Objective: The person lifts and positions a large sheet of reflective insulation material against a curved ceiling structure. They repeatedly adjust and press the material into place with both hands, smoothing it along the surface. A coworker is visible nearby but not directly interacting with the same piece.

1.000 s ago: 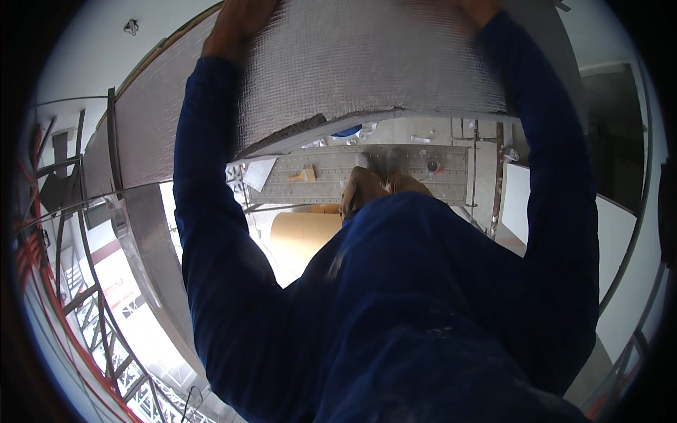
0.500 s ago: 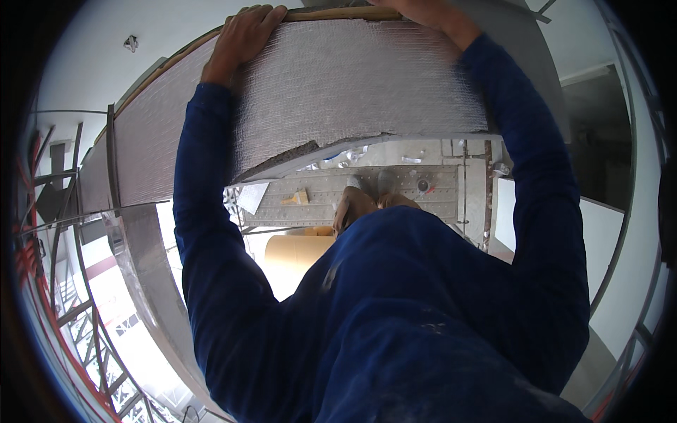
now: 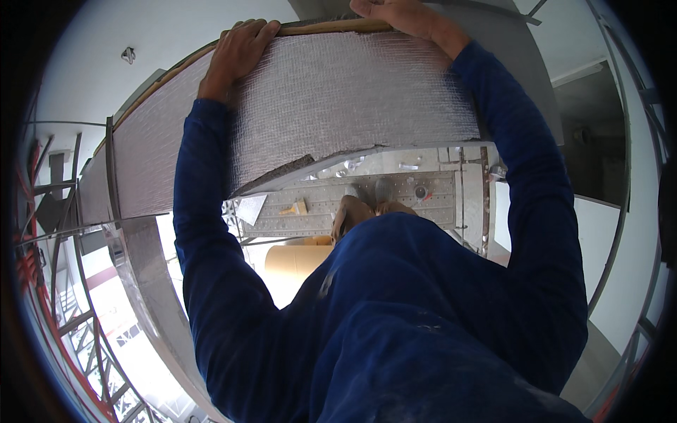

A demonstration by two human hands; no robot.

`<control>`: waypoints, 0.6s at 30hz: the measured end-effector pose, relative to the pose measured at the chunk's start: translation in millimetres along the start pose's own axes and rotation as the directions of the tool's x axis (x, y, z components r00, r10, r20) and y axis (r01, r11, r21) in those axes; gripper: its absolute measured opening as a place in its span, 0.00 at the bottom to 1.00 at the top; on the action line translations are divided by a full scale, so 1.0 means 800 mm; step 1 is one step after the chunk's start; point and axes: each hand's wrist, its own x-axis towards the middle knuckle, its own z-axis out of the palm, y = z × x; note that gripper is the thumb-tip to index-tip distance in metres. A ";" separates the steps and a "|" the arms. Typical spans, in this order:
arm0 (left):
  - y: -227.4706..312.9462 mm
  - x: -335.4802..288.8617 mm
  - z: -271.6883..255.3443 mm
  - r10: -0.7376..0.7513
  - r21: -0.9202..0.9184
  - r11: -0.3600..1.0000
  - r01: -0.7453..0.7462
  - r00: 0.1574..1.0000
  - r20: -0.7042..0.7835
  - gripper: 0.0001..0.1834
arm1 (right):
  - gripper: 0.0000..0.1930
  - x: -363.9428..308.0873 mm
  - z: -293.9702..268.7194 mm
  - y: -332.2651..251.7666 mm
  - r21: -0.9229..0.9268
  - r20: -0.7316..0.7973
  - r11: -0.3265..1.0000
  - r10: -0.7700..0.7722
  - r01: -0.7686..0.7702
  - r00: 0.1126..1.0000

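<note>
A foil-faced insulation sheet (image 3: 352,88) with a silvery woven grid covers the curved panel in front of me. Along its top runs a brown edge strip (image 3: 335,27). My left hand (image 3: 243,53) is hooked over that top edge, its fingers bent across it and the thumb lying along the strip. My right hand (image 3: 409,17) rests on the same edge further right, thumb side pointing left; its other fingers are hidden. The sheet's lower edge is ragged, with a dark grey patch showing near its middle.
Below, my feet stand on a perforated metal scaffold plank (image 3: 317,201). A yellow-handled brush (image 3: 295,208), a piece of foil sheet (image 3: 250,208) and a small dark round cup (image 3: 422,192) lie there. A large yellow cylinder (image 3: 293,259) shows beneath. Metal frames (image 3: 111,169) stand left.
The view has tilted up slightly, so the scene sits lower. My right hand has shifted a little left along the top edge; my left hand keeps its place on it.
</note>
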 end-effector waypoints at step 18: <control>0.002 -0.002 -0.008 0.013 -0.042 0.999 -0.011 0.998 0.056 0.31 | 0.29 0.000 0.000 0.002 -0.011 0.007 0.999 -0.047 0.047 0.999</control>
